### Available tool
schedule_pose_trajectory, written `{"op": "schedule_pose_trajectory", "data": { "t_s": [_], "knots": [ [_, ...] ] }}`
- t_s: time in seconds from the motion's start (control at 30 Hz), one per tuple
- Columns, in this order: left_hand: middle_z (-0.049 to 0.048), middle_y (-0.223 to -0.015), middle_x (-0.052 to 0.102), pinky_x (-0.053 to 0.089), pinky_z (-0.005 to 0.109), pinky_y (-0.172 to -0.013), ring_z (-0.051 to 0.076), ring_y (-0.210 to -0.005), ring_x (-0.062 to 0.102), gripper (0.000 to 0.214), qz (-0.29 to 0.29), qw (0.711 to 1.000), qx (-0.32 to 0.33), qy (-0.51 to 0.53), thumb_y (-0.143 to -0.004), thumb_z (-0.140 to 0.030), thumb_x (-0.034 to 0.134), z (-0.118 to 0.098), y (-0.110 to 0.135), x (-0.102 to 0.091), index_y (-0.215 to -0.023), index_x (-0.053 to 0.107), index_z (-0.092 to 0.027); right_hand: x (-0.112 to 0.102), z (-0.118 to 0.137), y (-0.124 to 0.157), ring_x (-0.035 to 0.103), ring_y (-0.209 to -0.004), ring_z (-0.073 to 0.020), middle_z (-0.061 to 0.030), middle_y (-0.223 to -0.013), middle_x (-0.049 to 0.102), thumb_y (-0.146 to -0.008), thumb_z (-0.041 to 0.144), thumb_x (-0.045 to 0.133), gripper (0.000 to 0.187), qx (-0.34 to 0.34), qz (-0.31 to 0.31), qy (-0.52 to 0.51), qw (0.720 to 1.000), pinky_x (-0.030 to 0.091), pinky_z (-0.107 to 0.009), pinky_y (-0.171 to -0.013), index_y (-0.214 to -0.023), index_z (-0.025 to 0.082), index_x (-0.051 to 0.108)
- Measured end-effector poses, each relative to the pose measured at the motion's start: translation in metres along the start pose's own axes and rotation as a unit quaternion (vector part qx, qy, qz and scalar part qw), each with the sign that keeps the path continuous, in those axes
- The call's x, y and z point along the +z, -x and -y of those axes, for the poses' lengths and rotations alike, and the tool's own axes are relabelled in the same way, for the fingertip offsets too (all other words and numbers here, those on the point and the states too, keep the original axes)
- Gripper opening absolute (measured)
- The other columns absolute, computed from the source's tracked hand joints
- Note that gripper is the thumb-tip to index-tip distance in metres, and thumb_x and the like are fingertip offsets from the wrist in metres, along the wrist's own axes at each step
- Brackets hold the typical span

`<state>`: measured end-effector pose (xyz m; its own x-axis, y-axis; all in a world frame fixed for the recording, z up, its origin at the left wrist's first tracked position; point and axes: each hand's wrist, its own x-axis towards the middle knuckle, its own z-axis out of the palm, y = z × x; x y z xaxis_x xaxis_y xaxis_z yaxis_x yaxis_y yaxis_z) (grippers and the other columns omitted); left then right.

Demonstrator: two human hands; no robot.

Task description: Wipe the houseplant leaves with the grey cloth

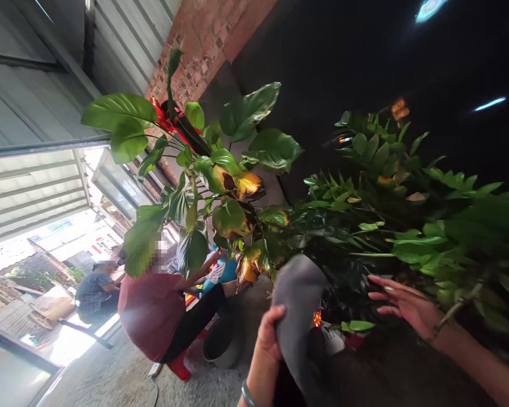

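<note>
My left hand [272,334], with a bangle at the wrist, is closed against the side of a rounded piece of grey fabric [299,294]. Whether that fabric is loose cloth or covers something, I cannot tell. Its thumb shows; the other fingers are partly hidden. My right hand [407,305] reaches in from the right with fingers stretched out and apart, holding nothing visible. It is nearest to the dark lower part of a leafy green plant [424,243]. A cut or fallen green leaf [357,326] lies between the hands.
A large-leaved plant [231,217] with yellow-brown leaves and a red ribbon [163,116] leans ahead. Left of it, a person in a red shirt [152,316] sits on a red stool [178,367] beside a dark bucket [220,342]. Another person [94,294] sits farther back.
</note>
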<state>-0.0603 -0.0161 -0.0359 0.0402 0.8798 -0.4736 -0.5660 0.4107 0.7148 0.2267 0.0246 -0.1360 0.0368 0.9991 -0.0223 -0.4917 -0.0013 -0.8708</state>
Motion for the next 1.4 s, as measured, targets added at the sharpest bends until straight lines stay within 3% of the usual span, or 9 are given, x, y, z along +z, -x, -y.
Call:
{"op": "schedule_pose_trajectory", "data": {
  "t_s": [0.2,0.33,0.43,0.6,0.73,0.9,1.03,1.2,1.4],
  "knots": [
    [0.0012,-0.048,0.063,0.052,0.030,-0.056,0.018,-0.044,0.059,0.020,-0.132,0.991,0.017,0.002,-0.076,-0.032,0.065,0.006,-0.025,0.044,-0.082,0.068,-0.013,0.009,0.001,-0.002,0.071,-0.095,-0.0346,-0.0102,-0.117,0.074,-0.070,0.036,0.069,0.022,0.018,-0.016,0.005,1.000,0.059,-0.041,-0.063,-0.089,0.029,0.078],
    [0.0046,-0.054,0.068,0.048,0.026,-0.051,0.017,-0.048,0.061,0.024,0.024,0.988,-0.060,-0.138,-0.054,-0.024,0.079,0.056,-0.007,0.041,-0.072,0.070,-0.012,0.011,0.007,0.002,0.071,-0.094,-0.0338,-0.0090,-0.113,0.076,-0.067,0.035,0.070,0.024,0.030,-0.017,0.005,0.999,0.058,-0.042,-0.066,-0.088,0.029,0.079],
    [0.0083,-0.069,0.074,0.051,0.027,-0.058,0.020,-0.058,0.066,0.040,0.180,0.968,-0.003,-0.175,-0.044,-0.022,0.082,0.046,0.010,0.041,-0.081,0.073,-0.009,0.010,0.013,0.005,0.070,-0.097,-0.0348,-0.0109,-0.111,0.076,-0.069,0.038,0.069,0.024,0.033,-0.015,0.007,0.999,0.058,-0.044,-0.071,-0.088,0.028,0.079],
    [0.0032,-0.065,0.071,0.051,0.027,-0.060,0.017,-0.056,0.063,0.030,0.066,0.989,0.125,-0.052,-0.053,-0.029,0.080,-0.018,-0.002,0.073,-0.076,0.070,-0.014,0.010,0.015,0.005,0.070,-0.097,-0.0366,-0.0131,-0.125,0.070,-0.069,0.041,0.069,0.026,0.016,-0.024,-0.001,1.000,0.058,-0.046,-0.066,-0.088,0.027,0.078],
    [0.0022,-0.060,0.068,0.049,0.028,-0.060,0.016,-0.054,0.060,0.021,-0.010,0.990,0.129,-0.064,-0.057,-0.028,0.078,-0.005,-0.027,0.091,-0.070,0.067,-0.015,0.011,0.011,0.003,0.071,-0.093,-0.0340,-0.0106,-0.127,0.069,-0.072,0.045,0.068,0.024,0.013,-0.021,-0.030,0.999,0.058,-0.044,-0.065,-0.085,0.028,0.079],
    [0.0054,-0.062,0.070,0.047,0.028,-0.057,0.017,-0.054,0.060,0.037,0.089,0.956,0.027,-0.280,-0.043,-0.026,0.084,0.039,-0.017,0.071,-0.074,0.073,-0.011,0.005,0.007,0.001,0.070,-0.097,-0.0323,-0.0080,-0.124,0.071,-0.073,0.049,0.067,0.026,0.040,-0.019,-0.036,0.998,0.059,-0.041,-0.067,-0.086,0.029,0.079],
    [0.0085,-0.073,0.073,0.048,0.027,-0.059,0.019,-0.061,0.063,0.050,0.189,0.953,0.055,-0.231,-0.039,-0.030,0.086,0.010,-0.006,0.080,-0.083,0.074,-0.010,-0.006,-0.001,0.000,0.069,-0.101,-0.0336,-0.0098,-0.121,0.072,-0.077,0.051,0.063,0.032,0.014,0.021,-0.031,0.999,0.057,-0.044,-0.072,-0.094,0.027,0.078],
    [0.0031,-0.071,0.071,0.049,0.029,-0.064,0.017,-0.063,0.061,0.040,0.076,0.974,0.173,-0.123,-0.046,-0.031,0.083,-0.020,-0.035,0.122,-0.080,0.069,-0.016,-0.010,-0.005,-0.001,0.070,-0.097,-0.0313,-0.0076,-0.123,0.072,-0.079,0.048,0.063,0.028,0.001,0.032,-0.060,0.998,0.058,-0.042,-0.071,-0.096,0.030,0.077],
    [0.0028,-0.064,0.067,0.045,0.031,-0.062,0.017,-0.058,0.057,0.041,0.114,0.926,0.042,-0.357,-0.038,-0.031,0.082,0.014,-0.033,0.106,-0.073,0.071,-0.013,-0.002,0.000,0.000,0.070,-0.097,-0.0352,-0.0095,-0.108,0.077,-0.075,0.048,0.065,0.026,0.023,-0.022,-0.019,0.999,0.060,-0.045,-0.069,-0.086,0.027,0.076]
  ]
}}
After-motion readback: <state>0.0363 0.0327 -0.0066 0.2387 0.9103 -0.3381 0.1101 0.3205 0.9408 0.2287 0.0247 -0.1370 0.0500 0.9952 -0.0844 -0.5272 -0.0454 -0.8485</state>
